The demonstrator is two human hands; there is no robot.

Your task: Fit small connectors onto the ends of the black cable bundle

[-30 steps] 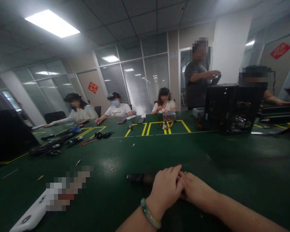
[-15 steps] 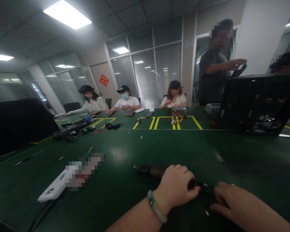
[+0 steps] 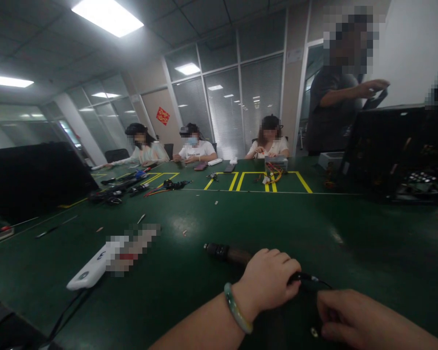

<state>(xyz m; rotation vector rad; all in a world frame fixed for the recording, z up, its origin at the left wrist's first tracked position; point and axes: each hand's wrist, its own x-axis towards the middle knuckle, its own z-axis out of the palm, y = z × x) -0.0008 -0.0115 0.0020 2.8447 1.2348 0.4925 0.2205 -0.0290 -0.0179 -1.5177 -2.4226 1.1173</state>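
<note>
A dark electric screwdriver [image 3: 237, 255] with a black chuck lies on the green table [image 3: 160, 311], pointing left. My left hand [image 3: 268, 279] is wrapped over its body, palm down, with a green bangle [image 3: 237, 308] at the wrist. From its rear end a black cable [image 3: 310, 277] runs out to the right. My right hand [image 3: 345, 316] is just below the cable, apart from it, with fingers curled in. A small gold-coloured piece [image 3: 314, 333] shows at the right thumb tip; what the fingers enclose is hidden.
A white power strip [image 3: 89, 270] with a black cord lies left. Black cables and parts [image 3: 120, 190] lie farther back. A black monitor [image 3: 32, 182] stands left and a black computer case [image 3: 405, 155] right. Co-workers [image 3: 199, 150] sit opposite; another person [image 3: 337, 107] stands at the case.
My right hand has let go of the cable at the screwdriver's rear and moved down, its fingers curling in. The gold-coloured piece moved down with it. My left hand keeps its grip.
</note>
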